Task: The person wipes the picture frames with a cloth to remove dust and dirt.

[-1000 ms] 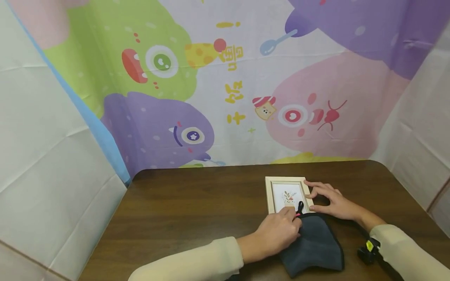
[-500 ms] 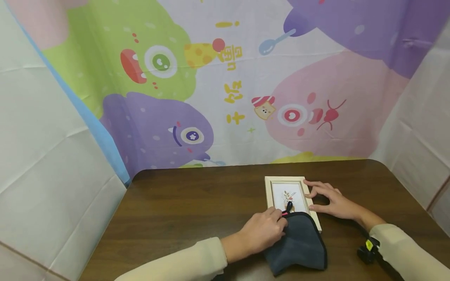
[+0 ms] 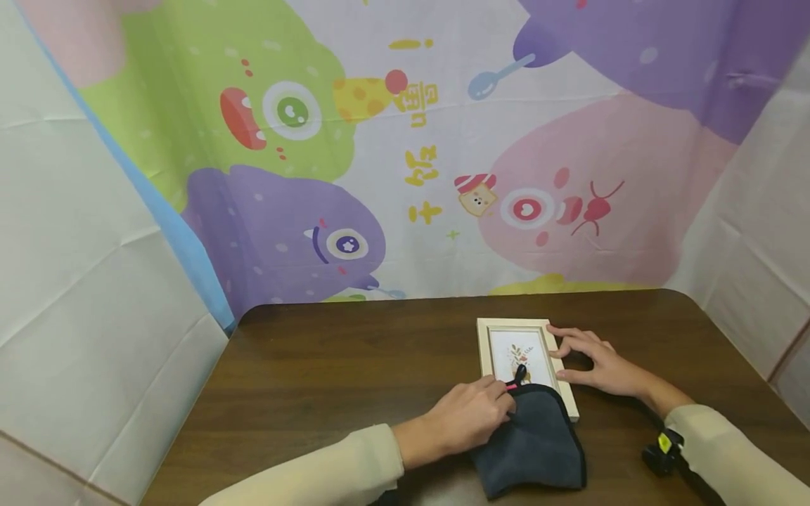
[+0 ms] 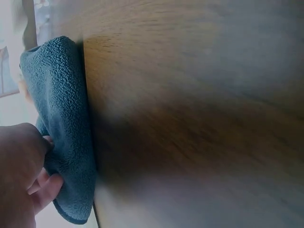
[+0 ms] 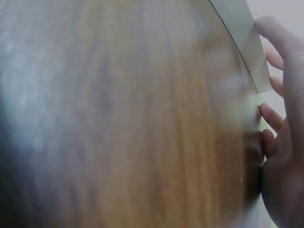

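Observation:
My left hand grips a dark grey-blue cloth by its upper left edge. Black binding runs round the cloth, with a small black loop at its top and a pink tag beside the fingers. The cloth lies over the lower part of a cream picture frame with a floral print inside. Fleecy pile shows on the cloth in the left wrist view. At the frame's right border, my right hand rests its fingertips and thumb. The frame's side edge meets the thumb in the right wrist view.
Both hands work over a dark wooden table. Behind it hangs a cartoon-printed curtain, and pale panels close in the sides. A black wrist device is near the right sleeve.
My left hand has drawn the cloth leftward across the lower part of the frame, mostly in the first half second, uncovering the frame's lower right corner. The right hand keeps its place.

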The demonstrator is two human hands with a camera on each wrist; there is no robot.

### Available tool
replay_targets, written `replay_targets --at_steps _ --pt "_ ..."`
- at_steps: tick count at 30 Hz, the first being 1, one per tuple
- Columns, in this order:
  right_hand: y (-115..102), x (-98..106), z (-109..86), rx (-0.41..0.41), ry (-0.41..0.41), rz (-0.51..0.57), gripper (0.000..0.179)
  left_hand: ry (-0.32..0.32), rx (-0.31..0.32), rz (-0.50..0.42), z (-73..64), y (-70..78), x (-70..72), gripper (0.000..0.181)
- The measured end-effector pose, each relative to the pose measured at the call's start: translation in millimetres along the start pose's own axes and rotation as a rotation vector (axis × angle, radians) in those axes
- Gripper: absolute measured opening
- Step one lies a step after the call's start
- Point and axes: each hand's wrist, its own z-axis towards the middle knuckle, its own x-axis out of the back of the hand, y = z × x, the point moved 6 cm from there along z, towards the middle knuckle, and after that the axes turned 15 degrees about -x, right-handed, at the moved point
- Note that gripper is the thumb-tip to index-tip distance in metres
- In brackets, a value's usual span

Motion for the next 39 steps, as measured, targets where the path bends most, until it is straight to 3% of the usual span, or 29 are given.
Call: replay_targets --at_steps 3,10,14,17,19,24,27,32,39 --pt "0.1 -0.3 -0.7 0.001 0.004 -0.002 0.027 0.031 -0.007 -0.017 -6.4 -2.6 2.5 0.012" --pt "-0.6 -0.4 -1.2 -0.004 -0.003 0.001 0.028 0.178 0.001 -0.010 -24.4 -19.3 11.1 0.004" --pt "-0.9 -0.4 -1.3 -0.001 -0.004 0.002 0.027 0.206 0.017 -0.021 -31.8 -27.9 14.5 0.005" --pt "-0.8 0.4 -1.0 -0.001 0.000 0.003 0.028 0.171 0.045 -0.074 -34.9 -31.9 12.5 0.008" --pt "-0.4 0.8 -0.9 -0.006 -0.002 0.001 0.028 0.114 0.088 -0.138 -36.8 -33.9 8.5 0.011" --pt "0.6 0.4 -0.9 -0.023 -0.016 -0.003 0.026 -0.064 0.272 -0.308 -43.8 -40.6 -11.8 0.032" --pt "0.6 0.2 -0.5 -0.025 -0.019 -0.003 0.026 -0.126 0.348 -0.371 -47.2 -43.8 -21.5 0.038" --pt "0.6 -0.5 -0.5 -0.025 -0.010 -0.007 0.027 -0.148 0.352 -0.384 -45.3 -44.3 -27.5 0.039" --pt "0.2 -0.3 -0.7 -0.011 -0.011 0.002 0.027 -0.062 0.279 -0.378 -39.7 -39.6 -25.2 0.031"
